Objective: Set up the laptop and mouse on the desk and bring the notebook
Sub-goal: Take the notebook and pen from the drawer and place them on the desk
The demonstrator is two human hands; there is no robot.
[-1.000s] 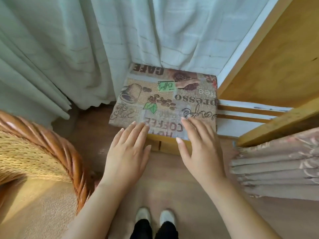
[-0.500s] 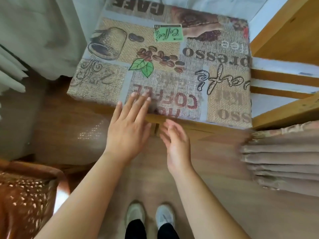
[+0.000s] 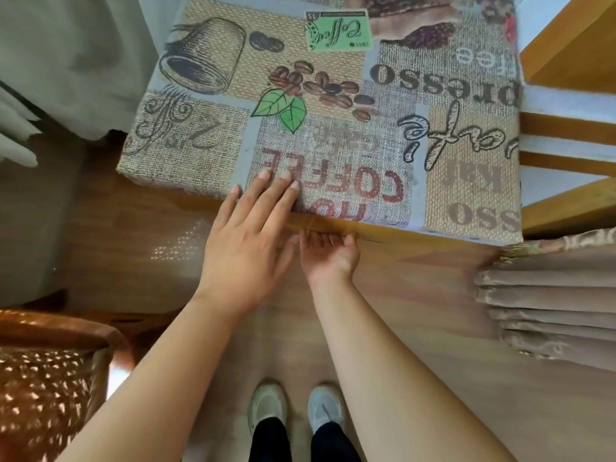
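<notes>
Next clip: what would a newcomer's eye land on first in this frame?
The coffee-print cloth covering a small wooden table fills the upper middle, with cups, beans and "COFFEE" lettering. At its near edge the left hand lies flat with fingers on the cloth, while the right hand reaches palm-up under the edge. A wicker chair sits lower left.

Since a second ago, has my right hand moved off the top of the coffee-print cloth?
Yes. The right hand has dropped from the top of the cloth to below its front edge, palm up under the wooden rim.
</notes>
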